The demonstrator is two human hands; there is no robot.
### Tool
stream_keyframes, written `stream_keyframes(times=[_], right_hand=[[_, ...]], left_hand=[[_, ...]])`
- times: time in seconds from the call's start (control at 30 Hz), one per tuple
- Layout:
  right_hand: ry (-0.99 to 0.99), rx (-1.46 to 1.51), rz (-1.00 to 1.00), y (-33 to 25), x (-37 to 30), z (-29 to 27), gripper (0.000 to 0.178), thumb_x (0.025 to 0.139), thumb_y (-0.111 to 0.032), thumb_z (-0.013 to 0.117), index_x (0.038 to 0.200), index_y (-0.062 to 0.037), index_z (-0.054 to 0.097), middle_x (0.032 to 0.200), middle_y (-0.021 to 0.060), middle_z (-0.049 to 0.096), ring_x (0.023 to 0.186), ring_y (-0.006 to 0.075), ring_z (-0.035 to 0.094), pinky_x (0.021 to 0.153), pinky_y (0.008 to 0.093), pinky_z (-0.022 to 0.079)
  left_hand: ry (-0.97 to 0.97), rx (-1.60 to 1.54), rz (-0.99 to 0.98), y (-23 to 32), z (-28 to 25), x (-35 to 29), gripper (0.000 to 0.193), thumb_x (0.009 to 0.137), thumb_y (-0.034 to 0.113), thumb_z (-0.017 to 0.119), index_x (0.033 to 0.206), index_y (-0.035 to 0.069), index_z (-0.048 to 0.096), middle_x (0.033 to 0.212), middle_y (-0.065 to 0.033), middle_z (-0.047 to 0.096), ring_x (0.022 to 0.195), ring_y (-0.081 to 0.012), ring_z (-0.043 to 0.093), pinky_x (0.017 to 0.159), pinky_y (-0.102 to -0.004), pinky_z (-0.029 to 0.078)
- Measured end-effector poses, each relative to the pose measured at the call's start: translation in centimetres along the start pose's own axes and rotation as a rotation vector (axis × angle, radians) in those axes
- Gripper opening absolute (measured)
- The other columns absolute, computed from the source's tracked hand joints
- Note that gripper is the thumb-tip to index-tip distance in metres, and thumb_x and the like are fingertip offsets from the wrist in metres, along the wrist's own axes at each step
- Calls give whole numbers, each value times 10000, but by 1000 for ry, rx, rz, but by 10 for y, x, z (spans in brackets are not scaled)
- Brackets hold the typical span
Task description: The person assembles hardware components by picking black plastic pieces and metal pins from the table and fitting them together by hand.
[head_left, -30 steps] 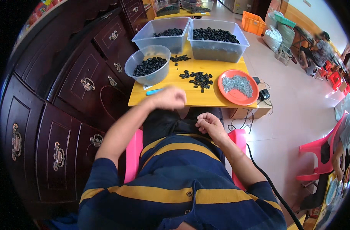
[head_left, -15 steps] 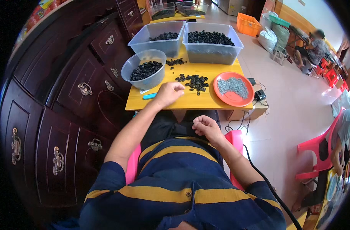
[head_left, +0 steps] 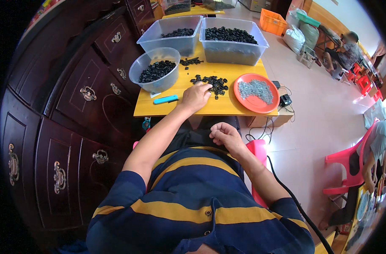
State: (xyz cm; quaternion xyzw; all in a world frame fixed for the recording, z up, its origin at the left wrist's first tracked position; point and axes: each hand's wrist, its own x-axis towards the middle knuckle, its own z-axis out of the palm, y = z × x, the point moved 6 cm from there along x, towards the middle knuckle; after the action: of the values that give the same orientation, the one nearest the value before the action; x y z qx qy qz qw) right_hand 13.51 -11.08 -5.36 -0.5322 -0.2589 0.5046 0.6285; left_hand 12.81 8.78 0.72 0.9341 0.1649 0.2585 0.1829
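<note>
My left hand (head_left: 196, 97) reaches over the yellow table, its curled fingertips at the near left edge of a loose pile of small black oval parts (head_left: 218, 87). What those fingers hold, if anything, is too small to make out. Lower down, over my lap and off the table's front edge, my right hand (head_left: 226, 137) is closed with thumb and fingers together; anything inside it is hidden. Right of the pile sits an orange-red plate (head_left: 253, 107) heaped with tiny grey pieces (head_left: 255, 90). A blue-handled cutter (head_left: 166, 100) lies left of my left hand.
A round clear tub (head_left: 174, 76) and two rectangular clear bins (head_left: 235, 56), all holding black parts, stand farther back on the table (head_left: 148, 109). Dark wooden drawers (head_left: 76, 110) line the left. A pink chair (head_left: 344, 163) and other people are at the right.
My left hand has moved right, from beside the cutter to the edge of the black pile. More of the cutter shows. My right hand stays closed over my lap. The view has shifted slightly.
</note>
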Motion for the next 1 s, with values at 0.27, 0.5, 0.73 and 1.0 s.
stream_keyframes(times=[0.27, 0.5, 0.73, 1.0], right_hand=[[4, -13, 0, 3, 2, 0, 126, 957, -118, 614, 1072, -67, 607, 919, 15, 667, 803, 76, 594, 716, 207, 472], [30, 15, -24, 1, 1, -3, 99, 982, -169, 628, 1046, -95, 618, 910, -14, 666, 752, 52, 577, 701, 194, 469], [40, 48, 3, -3, 1, -3, 89, 964, -110, 611, 1046, -74, 607, 896, 8, 658, 743, 75, 572, 689, 210, 470], [93, 168, 28, -1, 2, -9, 100, 974, -153, 607, 1056, -97, 617, 888, 5, 662, 724, 81, 578, 673, 219, 471]], left_hand=[[112, -45, 94, -5, -4, -22, 128, 879, 216, 658, 908, 121, 739, 917, -93, 666, 856, -317, 671, 744, -433, 540], [66, 71, 200, 10, -12, -41, 116, 884, 187, 654, 840, 81, 666, 881, -104, 649, 819, -323, 666, 724, -434, 541], [23, 199, 237, 9, -4, -28, 118, 912, 173, 611, 883, 63, 580, 892, -136, 650, 819, -343, 672, 703, -459, 551], [-61, 114, 142, 22, 0, -29, 123, 920, 170, 565, 881, 54, 580, 856, -149, 652, 807, -365, 668, 697, -484, 538]])
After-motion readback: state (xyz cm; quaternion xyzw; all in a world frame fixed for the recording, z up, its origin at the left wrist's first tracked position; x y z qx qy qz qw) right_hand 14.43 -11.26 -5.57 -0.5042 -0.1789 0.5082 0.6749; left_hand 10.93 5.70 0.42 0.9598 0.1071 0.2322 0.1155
